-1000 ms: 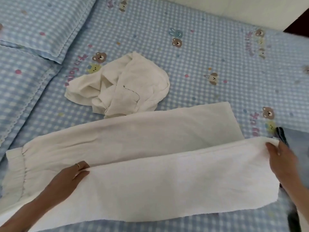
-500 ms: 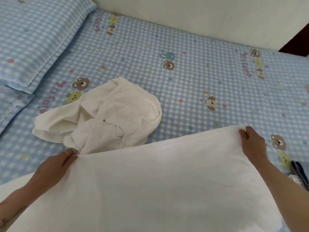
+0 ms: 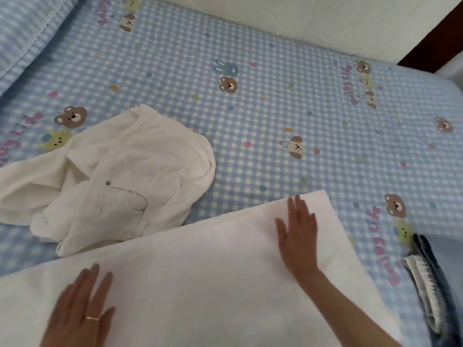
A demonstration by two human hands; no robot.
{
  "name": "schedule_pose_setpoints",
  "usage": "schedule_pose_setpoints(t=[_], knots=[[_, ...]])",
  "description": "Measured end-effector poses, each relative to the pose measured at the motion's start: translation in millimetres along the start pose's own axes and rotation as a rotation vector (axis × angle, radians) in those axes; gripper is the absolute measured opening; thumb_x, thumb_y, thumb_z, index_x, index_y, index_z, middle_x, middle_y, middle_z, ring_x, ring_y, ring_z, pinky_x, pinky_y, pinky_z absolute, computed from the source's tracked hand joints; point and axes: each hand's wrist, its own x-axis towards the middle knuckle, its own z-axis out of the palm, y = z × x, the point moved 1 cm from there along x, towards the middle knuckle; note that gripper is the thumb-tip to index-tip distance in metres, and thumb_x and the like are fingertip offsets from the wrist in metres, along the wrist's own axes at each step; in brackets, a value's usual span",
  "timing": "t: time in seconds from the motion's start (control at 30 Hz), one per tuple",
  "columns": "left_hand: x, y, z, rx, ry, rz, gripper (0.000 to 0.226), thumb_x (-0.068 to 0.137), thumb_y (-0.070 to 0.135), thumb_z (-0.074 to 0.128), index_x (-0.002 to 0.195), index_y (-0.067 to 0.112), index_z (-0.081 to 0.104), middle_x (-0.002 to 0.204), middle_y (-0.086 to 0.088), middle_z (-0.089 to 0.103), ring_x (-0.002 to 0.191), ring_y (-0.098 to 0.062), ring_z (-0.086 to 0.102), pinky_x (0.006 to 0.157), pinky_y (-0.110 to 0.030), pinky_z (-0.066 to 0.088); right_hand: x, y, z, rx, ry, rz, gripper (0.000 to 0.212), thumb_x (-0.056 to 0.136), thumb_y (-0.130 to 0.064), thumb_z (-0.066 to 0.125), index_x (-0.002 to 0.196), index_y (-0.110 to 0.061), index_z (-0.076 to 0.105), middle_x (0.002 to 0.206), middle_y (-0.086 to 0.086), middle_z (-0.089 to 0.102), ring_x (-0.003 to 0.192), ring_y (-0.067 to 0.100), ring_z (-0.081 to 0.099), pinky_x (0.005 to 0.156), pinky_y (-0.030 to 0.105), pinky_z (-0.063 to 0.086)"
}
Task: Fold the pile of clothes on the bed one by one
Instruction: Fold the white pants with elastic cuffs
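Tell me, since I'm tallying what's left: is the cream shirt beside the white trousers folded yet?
Not folded. The cream shirt lies crumpled in a heap on the bed sheet, creased, one part trailing left.

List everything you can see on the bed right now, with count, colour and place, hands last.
white trousers: 1, white, laid flat across the near part of the bed, under both hands
crumpled shirt: 1, cream-white, with a button, left of centre beyond the trousers
folded denim: 1 stack, blue with a pale layer, near right edge
bedsheet: 1, blue-and-white check with bear and rabbit prints, covering the bed
pillow: 1, blue check, far left corner
wall: off-white, behind the bed
left hand: flat on the trousers, near left, ring on one finger
right hand: flat on the trousers, toward their right end
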Motion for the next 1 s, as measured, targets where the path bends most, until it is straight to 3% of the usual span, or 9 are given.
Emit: schedule_pose_setpoints(t=[0.03, 0.13, 0.33, 0.43, 0.6, 0.7, 0.8, 0.93, 1.0], knots=[[-12, 23, 12, -0.034, 0.061, 0.135, 0.055, 0.095, 0.040, 0.027, 0.146, 0.020, 0.028, 0.150, -0.012, 0.035, 0.142, -0.022, 0.025, 0.114, -0.034, 0.018, -20, -16, 10, 0.091, -0.210, -0.171, 0.054, 0.100, -0.037, 0.032, 0.149, -0.015, 0.027, 0.155, 0.010, 0.026, 0.143, 0.026, 0.023, 0.115, 0.048, 0.016], [-25, 51, 48, -0.023, -0.205, 0.408, 0.061, 0.097, 0.048, 0.015, 0.151, 0.021, 0.009, 0.160, 0.002, 0.005, 0.146, -0.011, 0.004, 0.115, -0.029, 0.008, -84, -21, 34, -0.016, -0.450, -0.559, 0.056, 0.097, -0.047, 0.023, 0.149, -0.026, 0.023, 0.158, -0.001, 0.015, 0.145, 0.023, 0.019, 0.114, 0.049, 0.009], [-28, 37, 64, 0.179, -0.192, 0.354, 0.063, 0.096, 0.047, 0.026, 0.144, 0.008, 0.034, 0.151, -0.014, 0.030, 0.142, -0.026, 0.026, 0.111, -0.039, 0.017, -37, 91, 3, -0.215, -0.343, 0.105, 0.073, 0.090, -0.045, 0.016, 0.143, 0.002, 0.032, 0.153, 0.021, 0.024, 0.140, 0.039, 0.026, 0.107, 0.065, 0.020], [-32, 31, 48, 0.153, -0.209, 0.304, 0.063, 0.093, 0.046, 0.032, 0.143, 0.008, 0.038, 0.151, -0.014, 0.031, 0.138, -0.030, 0.032, 0.110, -0.040, 0.018, -91, -6, -5, 0.010, -0.290, -0.128, 0.072, 0.098, -0.047, 0.013, 0.141, 0.005, 0.036, 0.149, 0.023, 0.030, 0.140, 0.033, 0.029, 0.110, 0.058, 0.021], [-59, -61, 11, 0.189, -0.168, 0.210, 0.061, 0.098, 0.046, 0.023, 0.145, 0.006, 0.031, 0.152, -0.013, 0.028, 0.143, -0.024, 0.021, 0.115, -0.038, 0.013, -213, -198, 0, 0.246, -0.490, -0.638, 0.064, 0.100, -0.046, 0.010, 0.140, -0.008, 0.041, 0.149, 0.012, 0.033, 0.146, 0.008, -0.006, 0.112, 0.040, 0.012], [-73, -143, -17, 0.247, -0.195, 0.187, 0.060, 0.100, 0.045, 0.015, 0.143, 0.008, 0.036, 0.152, -0.012, 0.028, 0.141, -0.023, 0.026, 0.114, -0.037, 0.014, -239, -263, 6, 0.179, -0.539, -0.680, 0.058, 0.095, -0.044, 0.025, 0.138, -0.010, 0.044, 0.147, 0.011, 0.037, 0.146, 0.013, -0.004, 0.111, 0.040, 0.008], [-88, -222, -51, 0.228, -0.198, 0.047, 0.060, 0.101, 0.044, 0.012, 0.141, 0.009, 0.040, 0.149, -0.012, 0.034, 0.139, -0.024, 0.030, 0.114, -0.037, 0.016, -263, -313, 8, 0.165, -0.556, -0.643, 0.061, 0.090, -0.040, 0.032, 0.138, -0.005, 0.045, 0.147, 0.013, 0.039, 0.139, 0.021, 0.021, 0.110, 0.043, 0.012], [-109, -280, -83, 0.120, -0.051, -0.155, 0.057, 0.101, 0.037, 0.013, 0.143, 0.004, 0.032, 0.151, -0.015, 0.028, 0.145, -0.022, 0.011, 0.115, -0.041, 0.010, -296, -372, 10, 0.174, -0.583, -0.796, 0.062, 0.091, -0.042, 0.034, 0.145, -0.012, 0.032, 0.152, 0.010, 0.031, 0.139, 0.023, 0.026, 0.107, 0.051, 0.021], [-117, -298, -86, -0.032, 0.057, -0.328, 0.056, 0.099, 0.033, 0.022, 0.146, 0.004, 0.025, 0.153, -0.019, 0.024, 0.143, -0.028, 0.017, 0.115, -0.041, 0.013, -300, -391, 22, 0.121, -0.617, -0.803, 0.062, 0.090, -0.043, 0.034, 0.145, -0.015, 0.034, 0.152, 0.008, 0.029, 0.140, 0.026, 0.029, 0.107, 0.053, 0.021]])
